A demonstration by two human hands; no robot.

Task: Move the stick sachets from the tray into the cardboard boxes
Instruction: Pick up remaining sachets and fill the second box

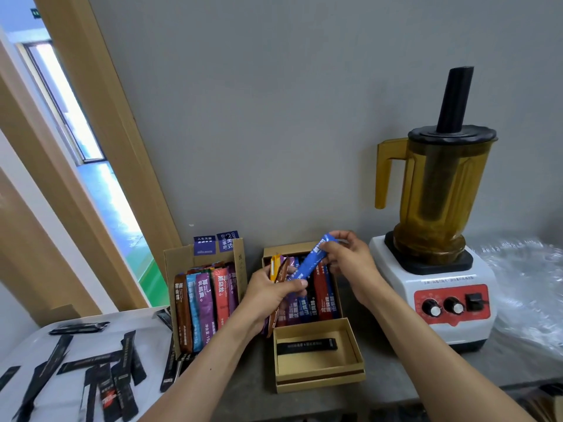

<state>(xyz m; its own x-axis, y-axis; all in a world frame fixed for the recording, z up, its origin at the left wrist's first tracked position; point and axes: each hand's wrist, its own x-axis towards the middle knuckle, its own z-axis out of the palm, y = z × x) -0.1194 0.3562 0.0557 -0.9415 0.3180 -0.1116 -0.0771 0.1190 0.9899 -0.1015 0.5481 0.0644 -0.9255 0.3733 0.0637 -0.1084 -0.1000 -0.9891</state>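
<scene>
My left hand [271,295] grips a bunch of coloured stick sachets [281,269] over the far cardboard box [275,249], which holds several red and blue sachets. My right hand [350,263] pinches the top end of a blue sachet [309,264] whose lower end lies under my left thumb. A near cardboard box [316,374] holds a single black sachet [306,345]. A third open cardboard box [173,260] on the left is filled with upright coloured sachets. The white tray [73,400] at lower left carries several black sachets [91,362].
A blender with an amber jug [432,196] on a white base [441,300] stands right of the boxes against the grey wall. Crumpled clear plastic [524,287] lies at the far right. A wooden door frame [100,147] rises on the left.
</scene>
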